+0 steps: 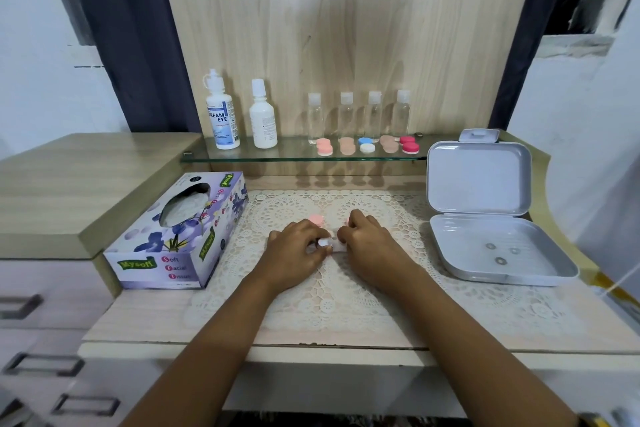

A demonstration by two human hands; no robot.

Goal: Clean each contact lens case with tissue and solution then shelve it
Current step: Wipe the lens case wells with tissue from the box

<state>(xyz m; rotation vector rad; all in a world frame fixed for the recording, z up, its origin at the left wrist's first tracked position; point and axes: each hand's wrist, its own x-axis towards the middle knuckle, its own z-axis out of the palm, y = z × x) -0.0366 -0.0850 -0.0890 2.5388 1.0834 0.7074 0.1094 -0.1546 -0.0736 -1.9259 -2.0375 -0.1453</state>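
The case (pixel 331 246) is low over the mat (pixel 311 302), grasped at both ends, with the left hand (pixel 298 248) and right hand (pixel 369 239) both curled onto it. A pink cap (pixel 316 218) lies just behind the left hand, so I'd say it's opened, mid-clean, not yet shelved. 5 cases (pixel 367 148) line the shelf (pixel 242 159). The tissue box (pixel 166 239) crowds the left and the open box (pixel 502 253) the right. The shelf edge juts ahead, with free room nearer the body.

Soft even indoor light, wide-angle edge bending, blurred corners
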